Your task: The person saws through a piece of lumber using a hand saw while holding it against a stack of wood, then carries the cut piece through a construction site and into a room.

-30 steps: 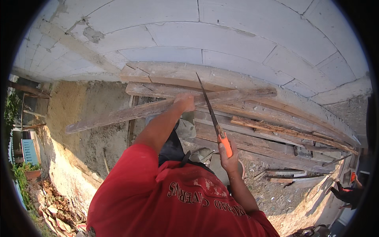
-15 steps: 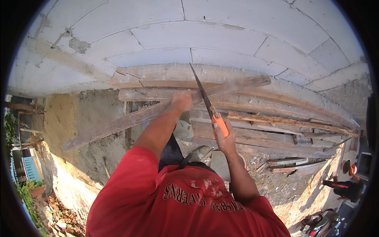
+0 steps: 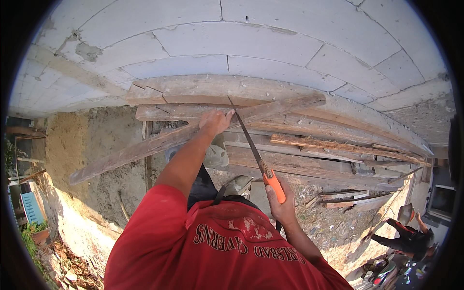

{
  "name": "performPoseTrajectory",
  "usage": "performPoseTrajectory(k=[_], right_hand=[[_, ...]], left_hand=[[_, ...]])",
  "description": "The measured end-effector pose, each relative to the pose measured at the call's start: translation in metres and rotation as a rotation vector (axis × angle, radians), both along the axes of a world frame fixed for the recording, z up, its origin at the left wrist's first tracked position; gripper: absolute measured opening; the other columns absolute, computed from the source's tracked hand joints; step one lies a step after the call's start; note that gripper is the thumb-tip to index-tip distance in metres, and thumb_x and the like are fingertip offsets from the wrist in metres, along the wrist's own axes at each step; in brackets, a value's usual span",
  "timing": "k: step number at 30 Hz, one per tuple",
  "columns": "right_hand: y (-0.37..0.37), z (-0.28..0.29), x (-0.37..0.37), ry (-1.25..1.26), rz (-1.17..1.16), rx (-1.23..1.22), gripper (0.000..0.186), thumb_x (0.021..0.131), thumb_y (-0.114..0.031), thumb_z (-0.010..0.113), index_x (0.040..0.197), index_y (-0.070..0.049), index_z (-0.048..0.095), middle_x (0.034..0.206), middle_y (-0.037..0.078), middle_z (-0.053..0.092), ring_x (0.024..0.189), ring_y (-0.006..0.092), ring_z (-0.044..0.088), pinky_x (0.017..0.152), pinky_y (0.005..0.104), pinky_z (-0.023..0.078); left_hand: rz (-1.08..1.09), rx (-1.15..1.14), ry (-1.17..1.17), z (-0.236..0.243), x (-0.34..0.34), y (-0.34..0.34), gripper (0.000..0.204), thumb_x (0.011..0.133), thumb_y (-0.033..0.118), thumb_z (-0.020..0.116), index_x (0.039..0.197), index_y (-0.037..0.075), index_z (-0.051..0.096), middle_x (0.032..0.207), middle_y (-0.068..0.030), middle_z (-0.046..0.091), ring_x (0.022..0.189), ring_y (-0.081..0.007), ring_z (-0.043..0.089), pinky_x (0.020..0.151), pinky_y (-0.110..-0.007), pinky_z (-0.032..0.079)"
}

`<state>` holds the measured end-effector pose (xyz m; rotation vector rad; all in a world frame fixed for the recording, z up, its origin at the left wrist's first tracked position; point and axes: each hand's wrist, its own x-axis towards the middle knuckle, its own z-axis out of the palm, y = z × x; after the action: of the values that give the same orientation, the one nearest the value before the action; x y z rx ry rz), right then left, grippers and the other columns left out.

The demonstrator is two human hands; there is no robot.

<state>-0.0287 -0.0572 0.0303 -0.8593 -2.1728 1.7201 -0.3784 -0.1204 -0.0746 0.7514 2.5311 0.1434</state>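
Across the stack of beams, one end jutting past its left edge, lies a board, crossed slantwise by a saw (contact unclear) just right of the left hand, curled round the board, the right hand closed on the saw's handle.
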Motion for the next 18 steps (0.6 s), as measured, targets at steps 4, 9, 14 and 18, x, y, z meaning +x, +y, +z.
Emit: performPoseTrajectory(k=[4, 9, 14, 18], right_hand=[[0.002, -0.025, -0.051, 0.003, -0.036, 0.046, 0.042, 0.099, -0.026, 0.068, 0.131, 0.000, 0.062, 0.107, 0.015, 0.071, 0.095, 0.0195, 0.067, 0.086, 0.0355, 0.053], [0.017, -0.061, -0.093, 0.044, -0.072, 0.074, 0.042, 0.097, -0.026, 0.069, 0.129, -0.001, 0.060, 0.099, 0.020, 0.070, 0.088, 0.0258, 0.069, 0.080, 0.0386, 0.053], [0.011, -0.014, 0.016, 0.045, 0.030, -0.017, 0.040, 0.098, -0.024, 0.067, 0.129, 0.001, 0.060, 0.101, 0.019, 0.073, 0.090, 0.0189, 0.070, 0.078, 0.0361, 0.054], [0.026, -0.064, -0.075, 0.031, -0.038, 0.076, 0.033, 0.101, -0.026, 0.065, 0.122, 0.000, 0.063, 0.091, 0.009, 0.066, 0.080, 0.0144, 0.061, 0.073, 0.0324, 0.050]], left_hand=[[0.026, -0.019, 0.012, -0.005, 0.006, 0.002, 0.075, 0.104, 0.064, 0.032, 0.113, 0.005, 0.077, 0.120, -0.0242, 0.071, 0.116, -0.0418, 0.066, 0.099, -0.052, 0.052], [0.034, -0.067, -0.038, 0.008, 0.013, 0.017, 0.076, 0.103, 0.064, 0.034, 0.116, 0.003, 0.076, 0.122, -0.0239, 0.071, 0.119, -0.0396, 0.066, 0.103, -0.050, 0.050], [0.034, -0.063, 0.002, 0.011, 0.007, 0.005, 0.076, 0.102, 0.065, 0.034, 0.112, 0.003, 0.078, 0.119, -0.0237, 0.072, 0.118, -0.0393, 0.067, 0.102, -0.050, 0.050], [0.036, -0.046, -0.007, 0.016, 0.011, 0.014, 0.077, 0.102, 0.065, 0.035, 0.111, 0.003, 0.078, 0.120, -0.0237, 0.072, 0.118, -0.0383, 0.067, 0.101, -0.049, 0.051]])
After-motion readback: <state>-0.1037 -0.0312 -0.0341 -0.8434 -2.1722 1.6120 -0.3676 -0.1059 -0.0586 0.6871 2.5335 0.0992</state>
